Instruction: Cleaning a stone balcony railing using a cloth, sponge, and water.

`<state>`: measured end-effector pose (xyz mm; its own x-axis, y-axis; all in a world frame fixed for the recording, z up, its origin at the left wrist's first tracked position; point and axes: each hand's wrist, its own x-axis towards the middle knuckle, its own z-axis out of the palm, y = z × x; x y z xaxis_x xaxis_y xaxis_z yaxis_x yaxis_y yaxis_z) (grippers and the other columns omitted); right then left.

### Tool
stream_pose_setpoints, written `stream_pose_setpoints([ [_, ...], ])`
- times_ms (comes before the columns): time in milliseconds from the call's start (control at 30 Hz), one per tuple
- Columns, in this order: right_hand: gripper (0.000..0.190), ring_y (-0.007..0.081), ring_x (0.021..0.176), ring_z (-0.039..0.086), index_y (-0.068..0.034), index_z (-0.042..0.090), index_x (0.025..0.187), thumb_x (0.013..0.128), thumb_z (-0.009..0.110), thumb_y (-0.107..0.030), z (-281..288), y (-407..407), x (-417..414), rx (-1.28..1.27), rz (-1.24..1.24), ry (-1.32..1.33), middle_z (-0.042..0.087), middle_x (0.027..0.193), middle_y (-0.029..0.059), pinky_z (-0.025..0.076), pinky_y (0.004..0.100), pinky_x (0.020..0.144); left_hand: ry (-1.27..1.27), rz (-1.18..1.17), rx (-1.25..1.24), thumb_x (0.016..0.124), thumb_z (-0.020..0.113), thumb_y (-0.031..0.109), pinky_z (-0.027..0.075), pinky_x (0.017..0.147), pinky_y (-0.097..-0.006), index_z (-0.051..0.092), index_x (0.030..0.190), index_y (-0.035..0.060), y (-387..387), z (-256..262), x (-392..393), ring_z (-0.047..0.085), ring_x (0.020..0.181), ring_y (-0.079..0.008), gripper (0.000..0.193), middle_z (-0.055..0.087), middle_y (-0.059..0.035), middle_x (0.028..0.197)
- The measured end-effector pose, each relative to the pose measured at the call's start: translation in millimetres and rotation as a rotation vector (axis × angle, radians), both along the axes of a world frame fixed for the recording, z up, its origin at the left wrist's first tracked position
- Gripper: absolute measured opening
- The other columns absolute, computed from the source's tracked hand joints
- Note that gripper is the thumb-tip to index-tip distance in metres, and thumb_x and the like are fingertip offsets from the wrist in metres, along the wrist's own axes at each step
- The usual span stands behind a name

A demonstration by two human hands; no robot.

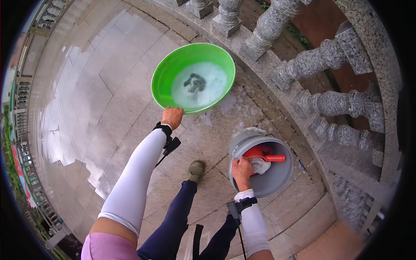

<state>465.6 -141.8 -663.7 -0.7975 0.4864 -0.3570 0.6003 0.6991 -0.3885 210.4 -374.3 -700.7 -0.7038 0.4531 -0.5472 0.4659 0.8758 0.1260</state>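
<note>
My left hand [173, 117] grips the near rim of a round green plastic basin [160, 79]. White suds [213, 86] lie in the basin, with a dark patch amid the foam. My right hand [242, 172] is closed over the left rim of a grey plastic bucket [274, 185], its fingertips inside and partly hidden. Inside the bucket are a red plastic dipper [275, 158] and a bunched white cloth [260, 165], close to those fingers. Whether the bucket is tilted, I cannot tell.
A granite balustrade [341, 102] with a low stone kerb curves along the right. Wet stone paving [130, 97] spreads left, with suds [240, 104] between basin and bucket. A small blue object [302, 165] lies beside the bucket. My shoe [195, 170] stands below the basin.
</note>
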Motion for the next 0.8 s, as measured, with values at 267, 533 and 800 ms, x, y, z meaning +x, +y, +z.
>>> stream_pose_setpoints([
  [267, 0.036, 0.0328, 0.081, 0.059, -0.006, 0.055, 0.111, 0.079, 0.063, -0.02, 28.1, -26.7, -53.8, -0.522, 0.115, 0.107, 0.06, 0.087, 0.0155, 0.048, 0.0405, 0.068, 0.22, -0.349, 0.015, 0.078, 0.054, 0.011, 0.05, 0.063, -0.035, 0.062, 0.082, 0.0089, -62.6, -13.3, -9.3, 0.063, 0.076, -0.0227, 0.009, 0.063, -0.0072, 0.078],
  [533, 0.042, 0.029, 0.108, 0.051, -0.006, 0.056, 0.112, 0.082, 0.059, -0.035, 33.9, 22.5, 54.5, -0.047, 0.462, -0.144, 0.058, 0.11, 0.0134, 0.03, 0.0474, 0.096, 0.065, -0.317, -0.154, 0.08, 0.054, 0.008, 0.053, 0.067, -0.0345, 0.063, 0.087, 0.0077, -133.9, 9.6, -36.8, 0.065, 0.083, -0.024, 0.012, 0.065, -0.0082, 0.085],
  [800, 0.042, 0.0234, 0.115, 0.045, -0.008, 0.057, 0.112, 0.081, 0.058, -0.037, 28.4, 18.2, 57.8, -0.06, 0.516, -0.144, 0.055, 0.117, 0.0072, 0.019, 0.0512, 0.1, -0.132, 0.103, -0.785, 0.08, 0.055, 0.01, 0.054, 0.066, -0.0413, 0.063, 0.091, 0.0057, -68.4, -42.6, -94.2, 0.065, 0.082, -0.0296, 0.015, 0.064, -0.0104, 0.085],
])
